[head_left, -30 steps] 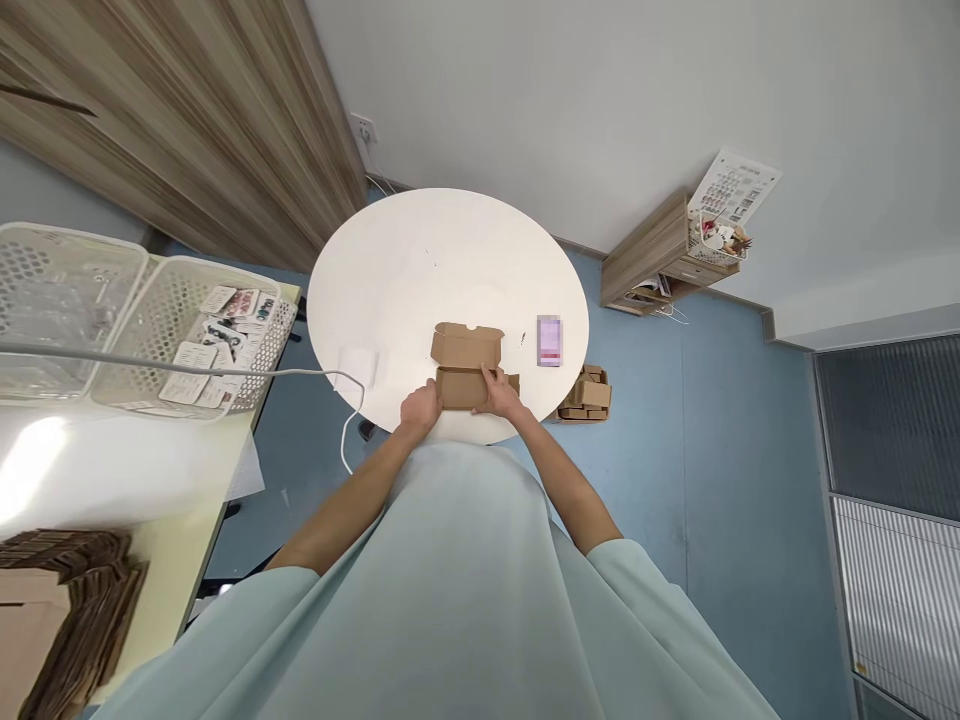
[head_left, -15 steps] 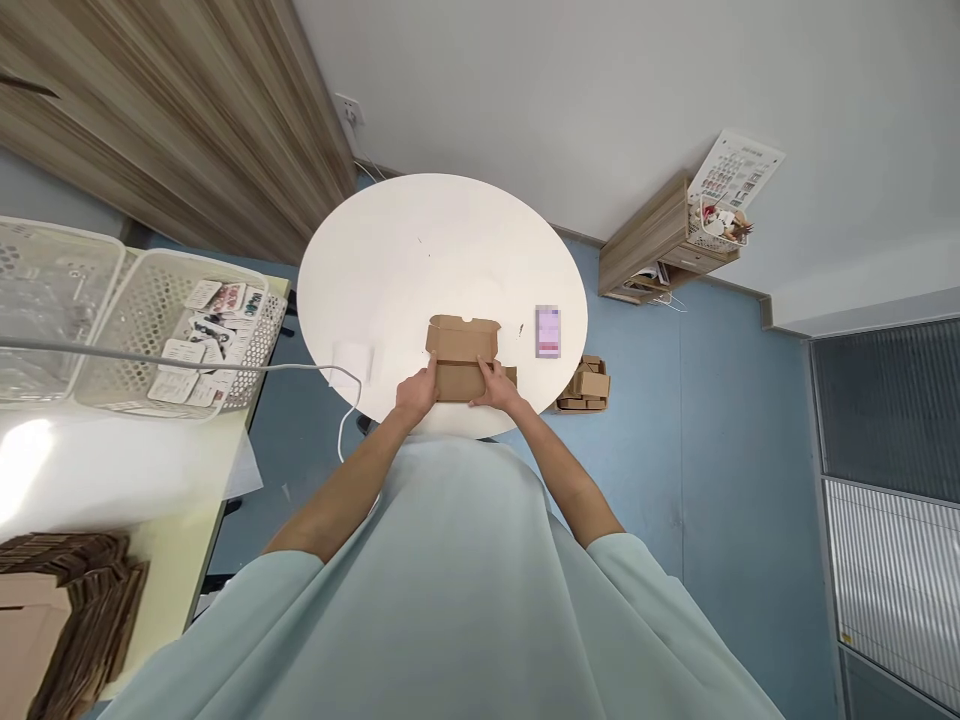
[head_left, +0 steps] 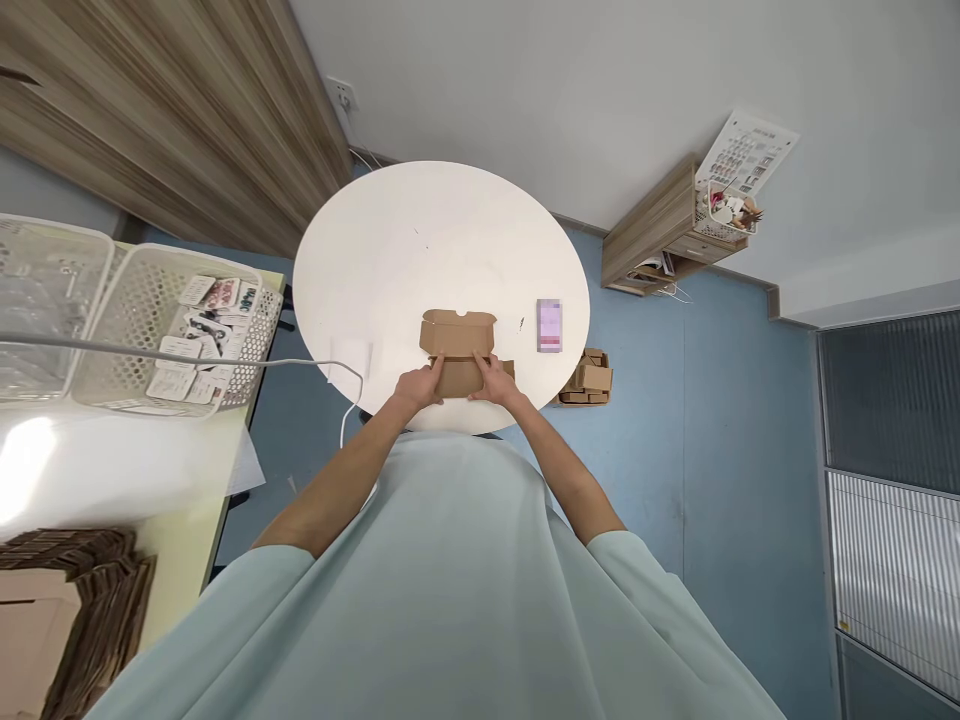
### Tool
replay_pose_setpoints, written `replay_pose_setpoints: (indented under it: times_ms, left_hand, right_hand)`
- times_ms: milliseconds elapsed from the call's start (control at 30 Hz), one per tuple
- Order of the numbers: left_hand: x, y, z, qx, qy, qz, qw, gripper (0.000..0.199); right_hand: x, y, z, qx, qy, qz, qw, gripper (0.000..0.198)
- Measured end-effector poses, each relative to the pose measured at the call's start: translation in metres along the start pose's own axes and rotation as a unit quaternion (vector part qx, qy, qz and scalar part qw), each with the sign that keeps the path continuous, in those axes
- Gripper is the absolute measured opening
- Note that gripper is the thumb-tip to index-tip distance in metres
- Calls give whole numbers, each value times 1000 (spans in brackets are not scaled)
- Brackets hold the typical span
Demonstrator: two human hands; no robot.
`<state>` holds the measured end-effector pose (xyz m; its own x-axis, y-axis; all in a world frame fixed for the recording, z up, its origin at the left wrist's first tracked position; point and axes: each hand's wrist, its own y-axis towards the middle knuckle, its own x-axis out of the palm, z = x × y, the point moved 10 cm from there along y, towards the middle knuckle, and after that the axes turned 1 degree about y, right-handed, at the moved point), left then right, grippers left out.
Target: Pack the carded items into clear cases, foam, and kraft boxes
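A partly folded brown cardboard box (head_left: 459, 334) lies near the front edge of the round white table (head_left: 390, 240). Its lid panel, with a notch in the far edge, lies open away from me. My left hand (head_left: 421, 386) grips the box's left side, thumb on the cardboard near the fold. On the opposite side my right hand (head_left: 494, 382) holds the box the same way, and a flap sticks out past it. The fingers beneath or behind the cardboard are partly hidden.
A phone-like purple rectangle (head_left: 549, 326) lies right on the table. White paper (head_left: 349, 362) and a white cable (head_left: 300, 362) are at left. A carton of small boxes (head_left: 592, 378) stands on the floor. Flattened cardboard (head_left: 105, 600) and plastic baskets (head_left: 142, 300) fill the side table.
My left thumb has moved inward over the cardboard near the fold. Both hands still hold the box, whose front part looks slightly more folded. The view has shifted a little.
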<state>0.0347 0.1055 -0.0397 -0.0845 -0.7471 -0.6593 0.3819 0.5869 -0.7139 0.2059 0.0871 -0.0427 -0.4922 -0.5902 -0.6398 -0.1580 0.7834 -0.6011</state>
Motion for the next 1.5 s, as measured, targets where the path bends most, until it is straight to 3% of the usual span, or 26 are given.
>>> replay_pose_setpoints:
  times_ms: [100,167,233,333,433,533,700,900,1133,1333,1500]
  left_hand:
    - [0,-1,1,-1,-6,5,1000,127]
    - [0,-3,0,-1,-11,9,1000,126]
    - [0,-4,-1,-1,-14,9,1000,125]
    - [1,-6,-1,3,-11,7,1000,125]
    - [0,-6,-1,8,-8,11,1000,123]
    - [1,-5,-1,10,-12,13,1000,123]
    - [3,-3,-1,5,-20,10,1000,128]
    - [4,-6,1,-4,-23,6,1000,128]
    - [6,-10,4,1,-18,13,1000,121]
    - [7,-18,8,2,-30,16,999,119]
    - [-1,-35,2,-38,-75,95,992,93]
  right_hand:
    - [-2,-3,3,-7,11,0,1000,127]
    - [-11,-10,10,-10,38,38,999,112]
    - [-32,-23,27,14,67,130,989,88]
    - [-56,-50,69,123,82,259,955,60]
    - [-43,-60,99,210,97,210,950,36]
    - [-28,-57,98,202,111,153,961,18]
    - [-31,-54,68,150,114,164,968,18]
    - [-27,-43,25,72,117,133,981,24]
    - [-17,-28,32,158,31,111,981,14]
    - [-15,-24,27,162,-45,85,982,16]
    - [-15,-26,29,167,-41,83,982,19]
